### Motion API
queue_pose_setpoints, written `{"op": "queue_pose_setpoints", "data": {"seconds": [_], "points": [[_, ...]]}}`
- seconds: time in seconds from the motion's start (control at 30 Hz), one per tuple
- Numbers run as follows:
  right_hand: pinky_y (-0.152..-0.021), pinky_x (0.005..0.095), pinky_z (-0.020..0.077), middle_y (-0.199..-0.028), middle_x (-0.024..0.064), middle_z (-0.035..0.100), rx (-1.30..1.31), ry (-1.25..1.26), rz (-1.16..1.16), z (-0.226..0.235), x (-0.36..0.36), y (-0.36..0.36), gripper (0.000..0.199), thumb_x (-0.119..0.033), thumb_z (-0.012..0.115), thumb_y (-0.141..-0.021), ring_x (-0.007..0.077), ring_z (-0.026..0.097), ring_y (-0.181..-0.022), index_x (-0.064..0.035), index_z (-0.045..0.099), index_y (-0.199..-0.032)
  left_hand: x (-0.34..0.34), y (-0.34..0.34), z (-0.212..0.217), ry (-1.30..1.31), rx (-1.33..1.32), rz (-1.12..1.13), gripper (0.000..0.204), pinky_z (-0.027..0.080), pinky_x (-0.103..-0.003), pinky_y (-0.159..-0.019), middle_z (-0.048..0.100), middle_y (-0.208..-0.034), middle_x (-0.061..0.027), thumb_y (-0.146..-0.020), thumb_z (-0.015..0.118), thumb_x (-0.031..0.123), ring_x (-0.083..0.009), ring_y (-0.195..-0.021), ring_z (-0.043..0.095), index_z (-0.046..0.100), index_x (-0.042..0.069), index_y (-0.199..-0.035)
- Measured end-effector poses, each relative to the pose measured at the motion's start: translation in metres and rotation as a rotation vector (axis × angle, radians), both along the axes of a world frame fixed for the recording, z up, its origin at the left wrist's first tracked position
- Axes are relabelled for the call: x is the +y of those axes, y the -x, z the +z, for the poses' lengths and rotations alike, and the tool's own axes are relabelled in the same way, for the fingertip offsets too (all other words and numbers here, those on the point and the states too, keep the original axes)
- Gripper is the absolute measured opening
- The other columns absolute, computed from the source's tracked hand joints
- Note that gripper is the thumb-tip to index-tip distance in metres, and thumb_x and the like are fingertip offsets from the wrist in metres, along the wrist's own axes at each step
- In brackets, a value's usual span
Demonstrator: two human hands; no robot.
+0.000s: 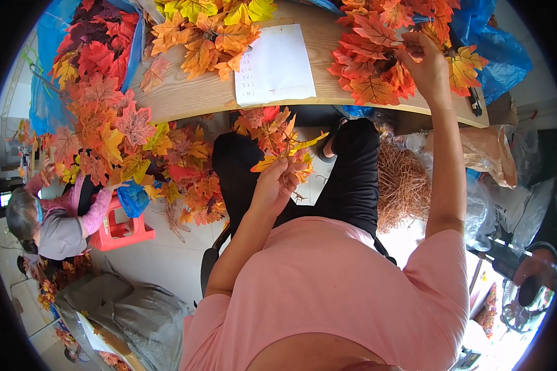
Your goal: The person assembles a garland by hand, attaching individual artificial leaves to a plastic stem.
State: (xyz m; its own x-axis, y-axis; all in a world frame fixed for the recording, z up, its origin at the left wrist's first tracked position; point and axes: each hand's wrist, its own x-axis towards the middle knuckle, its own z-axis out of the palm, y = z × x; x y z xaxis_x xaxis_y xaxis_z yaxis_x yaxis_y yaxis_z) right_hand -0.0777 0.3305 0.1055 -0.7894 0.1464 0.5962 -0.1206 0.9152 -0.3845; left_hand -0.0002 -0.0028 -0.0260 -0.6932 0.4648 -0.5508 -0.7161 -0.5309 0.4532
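Observation:
My left hand is closed in a pinch on a stem of artificial maple leaves, red, orange and yellow, held above my lap. My right hand reaches to the right side of the table, over a pile of orange-red artificial leaves. Its fingers are bent together at the upper part of that pile, and whether they grip a leaf cannot be made out. Yellow leaves lie just right of that hand.
The wooden table bears a sheet of paper and more orange leaves. A blue bag of red leaves stands left. Leafy garlands hang below. Brown twigs lie right. Another person is near a red stool.

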Motion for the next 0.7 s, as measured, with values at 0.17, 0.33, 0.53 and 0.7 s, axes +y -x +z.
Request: {"op": "queue_pose_setpoints", "data": {"seconds": [0.17,0.33,0.53,0.7], "points": [[-0.068,0.0206,0.0465,-0.083,0.0041,0.066,0.132,0.304,0.085,0.012,0.002,-0.004,0.018,-0.007,0.066,-0.077,0.0074,0.060,-0.073,-0.0029,0.064,-0.094,-0.004,0.001,0.002,0.003,0.060,-0.028,0.017,0.043,-0.019,-0.049,0.064,-0.080,-0.0114,-0.093,0.042,0.017,-0.0097,-0.053,0.055,0.052,0.004,-0.094],[-0.065,0.0210,0.0448,-0.079,0.0033,0.063,0.156,0.094,0.077,0.058,-0.059,-0.046,0.016,-0.001,0.065,-0.075,0.0078,0.057,-0.069,-0.0025,0.065,-0.091,-0.002,0.009,0.005,0.001,0.104,0.039,0.013,0.043,-0.018,-0.050,0.064,-0.080,-0.0099,-0.092,0.044,0.014,-0.0084,-0.054,0.055,0.052,0.005,-0.093],[-0.062,0.0330,0.0444,-0.071,0.0078,0.055,-0.246,-0.165,0.413,0.023,-0.140,-0.097,0.010,0.001,0.064,-0.066,0.0230,0.055,-0.071,-0.0024,0.060,-0.074,-0.006,0.019,0.018,0.176,0.286,0.127,0.011,0.041,-0.017,-0.044,0.065,-0.084,-0.0116,-0.091,0.049,0.016,-0.0082,-0.060,0.061,0.052,0.006,-0.093],[-0.062,0.0339,0.0459,-0.070,0.0083,0.056,-0.415,0.118,0.482,-0.061,-0.173,-0.092,0.010,-0.005,0.066,-0.068,0.0256,0.056,-0.069,-0.0028,0.063,-0.077,0.002,0.012,0.021,0.272,0.395,0.109,0.012,0.035,-0.017,-0.039,0.063,-0.078,-0.0065,-0.089,0.054,0.018,-0.0042,-0.051,0.052,0.053,0.006,-0.088]]}}
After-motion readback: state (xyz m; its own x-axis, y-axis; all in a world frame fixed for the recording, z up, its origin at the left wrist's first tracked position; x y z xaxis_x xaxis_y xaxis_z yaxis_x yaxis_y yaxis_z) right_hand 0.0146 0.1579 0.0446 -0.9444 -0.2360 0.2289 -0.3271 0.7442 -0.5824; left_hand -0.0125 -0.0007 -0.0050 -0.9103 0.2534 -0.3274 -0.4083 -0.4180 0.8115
